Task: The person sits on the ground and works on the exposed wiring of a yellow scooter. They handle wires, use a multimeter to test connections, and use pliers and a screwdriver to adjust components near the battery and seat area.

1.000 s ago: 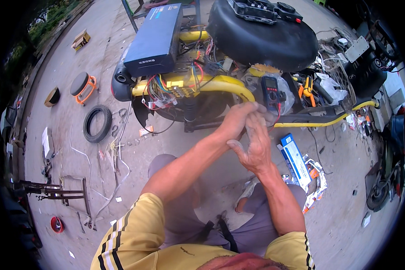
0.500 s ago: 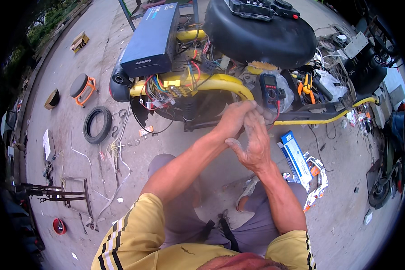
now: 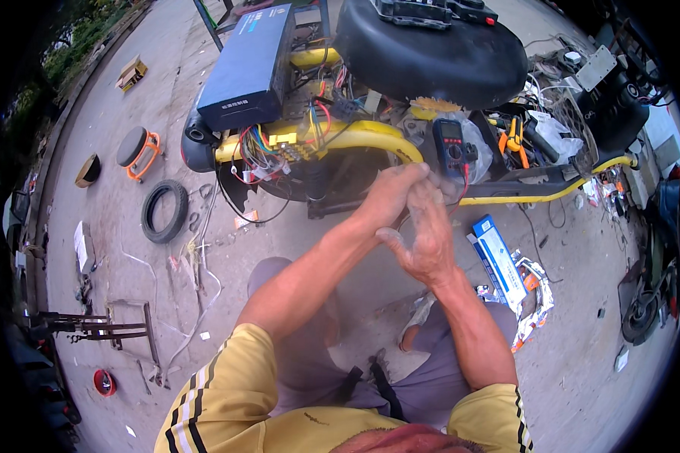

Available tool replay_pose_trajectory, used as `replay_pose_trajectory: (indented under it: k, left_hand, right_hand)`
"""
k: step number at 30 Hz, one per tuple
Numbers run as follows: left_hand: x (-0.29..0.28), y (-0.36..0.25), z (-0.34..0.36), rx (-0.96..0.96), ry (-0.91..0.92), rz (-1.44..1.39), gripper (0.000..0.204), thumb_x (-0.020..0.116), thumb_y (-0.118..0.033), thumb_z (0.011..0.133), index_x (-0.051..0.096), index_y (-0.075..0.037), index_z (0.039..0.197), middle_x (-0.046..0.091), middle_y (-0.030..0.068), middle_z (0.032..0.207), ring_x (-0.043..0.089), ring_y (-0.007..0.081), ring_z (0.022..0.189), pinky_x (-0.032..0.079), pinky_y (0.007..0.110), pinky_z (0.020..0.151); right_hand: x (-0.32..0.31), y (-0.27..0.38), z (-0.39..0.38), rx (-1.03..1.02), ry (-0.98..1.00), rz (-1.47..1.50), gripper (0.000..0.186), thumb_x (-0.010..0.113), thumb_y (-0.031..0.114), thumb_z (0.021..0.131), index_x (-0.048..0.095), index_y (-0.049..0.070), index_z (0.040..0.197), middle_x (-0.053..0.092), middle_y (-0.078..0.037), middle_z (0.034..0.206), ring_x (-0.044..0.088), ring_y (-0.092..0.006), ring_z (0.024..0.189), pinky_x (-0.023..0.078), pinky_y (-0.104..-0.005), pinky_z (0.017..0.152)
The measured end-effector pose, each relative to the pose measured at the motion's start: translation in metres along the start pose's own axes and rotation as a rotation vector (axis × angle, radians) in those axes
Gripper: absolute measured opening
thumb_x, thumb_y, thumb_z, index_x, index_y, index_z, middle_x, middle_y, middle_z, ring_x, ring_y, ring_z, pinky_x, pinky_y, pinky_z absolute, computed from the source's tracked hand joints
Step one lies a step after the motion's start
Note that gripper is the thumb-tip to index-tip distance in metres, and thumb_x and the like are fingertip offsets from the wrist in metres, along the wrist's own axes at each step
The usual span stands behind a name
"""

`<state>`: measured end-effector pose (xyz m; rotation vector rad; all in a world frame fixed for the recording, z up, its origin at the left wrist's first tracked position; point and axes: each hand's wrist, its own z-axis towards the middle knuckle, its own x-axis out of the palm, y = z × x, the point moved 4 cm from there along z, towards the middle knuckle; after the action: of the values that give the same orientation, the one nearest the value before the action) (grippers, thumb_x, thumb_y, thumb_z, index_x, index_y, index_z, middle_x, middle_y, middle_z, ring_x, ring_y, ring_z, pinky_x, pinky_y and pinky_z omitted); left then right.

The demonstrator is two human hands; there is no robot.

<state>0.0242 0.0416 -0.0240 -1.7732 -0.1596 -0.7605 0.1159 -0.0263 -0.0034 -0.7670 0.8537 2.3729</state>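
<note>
In front of the yellow tube frame (image 3: 355, 139), my two hands press against each other. My left hand (image 3: 395, 193) comes in from the left; its fingers are bent over and partly behind the other hand, blurred, so their shape is hard to make out. My right hand (image 3: 429, 235) is open, with fingers stretched upward and thumb apart toward the left wrist. No object shows between them. Just beyond lies a multimeter (image 3: 451, 145) with a red lead running down beside my fingers. A bundle of coloured wires (image 3: 257, 155) with a yellow connector (image 3: 283, 139) hangs at the frame's left.
A blue-grey box (image 3: 247, 68) rests on the frame beside a black seat (image 3: 431, 57). Orange-handled pliers (image 3: 514, 140) lie in a tray of tools at right. A blue-and-white carton (image 3: 499, 260), a tyre (image 3: 164, 211) and an orange-legged stool (image 3: 137, 151) are on the ground.
My hands stay pressed together in nearly the same place, with slight motion at the fingers. The whole view has shifted a little.
</note>
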Motion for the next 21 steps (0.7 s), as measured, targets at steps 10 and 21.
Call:
replay_pose_trajectory:
  k: [10, 21]
  left_hand:
    - [0.017, -0.042, -0.052, 0.294, 0.082, 0.822, 0.057, 0.042, -0.045, 0.108, 0.067, 0.006, 0.116, 0.071, 0.0148, 0.106, 0.065, 0.0183, 0.098, 0.05, 0.033, 0.09]
    - [-0.205, 0.067, -0.364, 0.267, -1.122, 0.491, 0.026, 0.06, -0.02, 0.1, 0.061, 0.001, 0.114, 0.069, 0.0133, 0.098, 0.068, 0.0178, 0.085, 0.054, 0.032, 0.069]
  right_hand:
    - [-0.035, 0.004, -0.001, -0.133, -0.193, 0.043, 0.044, 0.079, 0.024, 0.085, 0.066, 0.001, 0.119, 0.067, -0.017, 0.125, 0.062, -0.0365, 0.115, 0.049, -0.0458, 0.098]
    - [-0.08, -0.014, -0.017, -0.088, -0.461, 0.069, 0.022, 0.069, 0.017, 0.093, 0.068, -0.001, 0.106, 0.07, -0.017, 0.106, 0.067, -0.035, 0.101, 0.053, -0.0405, 0.088]
